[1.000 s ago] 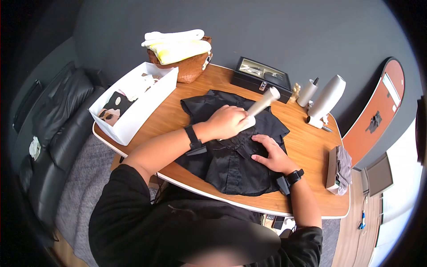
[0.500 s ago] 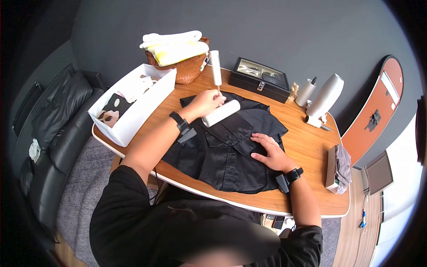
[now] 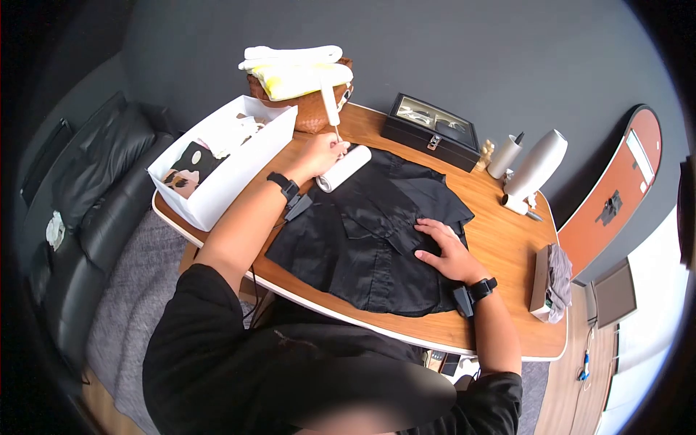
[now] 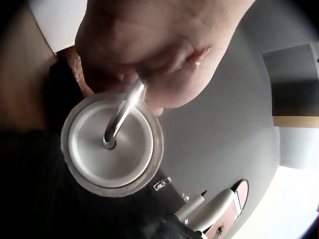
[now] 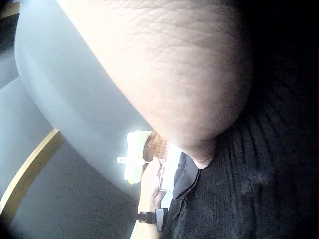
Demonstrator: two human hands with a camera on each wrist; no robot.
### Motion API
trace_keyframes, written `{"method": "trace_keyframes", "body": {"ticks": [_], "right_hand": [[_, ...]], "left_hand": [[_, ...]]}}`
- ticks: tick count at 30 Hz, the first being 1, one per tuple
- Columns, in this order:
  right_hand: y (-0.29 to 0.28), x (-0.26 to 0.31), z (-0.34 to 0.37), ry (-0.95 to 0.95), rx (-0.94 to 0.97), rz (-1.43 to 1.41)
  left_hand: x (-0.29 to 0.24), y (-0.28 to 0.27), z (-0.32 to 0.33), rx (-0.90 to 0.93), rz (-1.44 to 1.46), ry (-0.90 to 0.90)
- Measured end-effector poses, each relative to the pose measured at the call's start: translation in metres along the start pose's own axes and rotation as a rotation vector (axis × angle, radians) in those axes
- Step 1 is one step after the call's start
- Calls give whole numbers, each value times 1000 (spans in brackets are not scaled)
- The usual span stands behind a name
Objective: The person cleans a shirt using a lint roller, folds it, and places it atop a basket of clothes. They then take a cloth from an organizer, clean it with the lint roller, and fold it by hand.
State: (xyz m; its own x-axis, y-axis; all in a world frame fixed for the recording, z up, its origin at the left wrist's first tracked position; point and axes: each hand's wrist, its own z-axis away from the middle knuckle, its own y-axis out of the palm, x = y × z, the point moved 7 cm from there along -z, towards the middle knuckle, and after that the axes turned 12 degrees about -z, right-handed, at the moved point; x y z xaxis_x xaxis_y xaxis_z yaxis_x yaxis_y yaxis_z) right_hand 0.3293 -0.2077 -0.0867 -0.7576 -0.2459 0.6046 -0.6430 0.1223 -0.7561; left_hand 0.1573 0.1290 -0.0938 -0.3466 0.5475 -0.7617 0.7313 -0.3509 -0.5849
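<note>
A black garment [image 3: 362, 239] with short sleeves, perhaps a shirt, lies spread on the wooden table. My left hand [image 3: 320, 155] grips a lint roller [image 3: 346, 168], whose white roll lies at the garment's far left edge and whose white handle sticks up past the fingers. In the left wrist view the roll's round end [image 4: 94, 154] and its bent metal rod [image 4: 122, 112] show close up, the rod running up to the curled fingers. My right hand [image 3: 448, 250] rests flat on the garment's right side with its fingers spread; in the right wrist view the black cloth [image 5: 254, 174] fills the right part.
Left of the garment stands a white box [image 3: 239, 174] with folded items. Behind are a brown woven bag [image 3: 308, 112] topped by folded towels [image 3: 301, 76], a black glasses case [image 3: 431, 134] and a silver-grey appliance [image 3: 536, 167]. A tissue box [image 3: 540, 286] stands at the right edge.
My left hand has moved left and away from me with the lint roller, from the garment's middle to its far left, and the handle has swung upright. My right hand has stayed in place.
</note>
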Motion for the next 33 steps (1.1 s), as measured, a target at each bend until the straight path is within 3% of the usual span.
{"method": "trace_keyframes", "body": {"ticks": [5,9,12,14,16,18,20,28,33], "right_hand": [[0,-2,1,1,-8,5],[-1,-2,1,-10,-9,5],[-1,-2,1,-17,-12,14],[-1,-2,2,-16,-15,15],[-1,-2,2,-17,-23,14],[-1,-4,2,-20,-24,11],[-2,-4,3,-23,-27,8],[-1,-5,2,-13,-18,10],[-1,-4,2,-2,-13,5]], "left_hand": [[-38,19,18,16,-108,109],[-67,40,35,187,-104,222],[-79,43,40,117,-252,327],[-72,45,34,107,-228,369],[-62,36,26,-16,-190,428],[-63,22,25,-32,-198,412],[-54,10,21,15,-310,194],[-15,-3,0,-54,-351,118],[-31,-18,11,-93,-456,118]]}}
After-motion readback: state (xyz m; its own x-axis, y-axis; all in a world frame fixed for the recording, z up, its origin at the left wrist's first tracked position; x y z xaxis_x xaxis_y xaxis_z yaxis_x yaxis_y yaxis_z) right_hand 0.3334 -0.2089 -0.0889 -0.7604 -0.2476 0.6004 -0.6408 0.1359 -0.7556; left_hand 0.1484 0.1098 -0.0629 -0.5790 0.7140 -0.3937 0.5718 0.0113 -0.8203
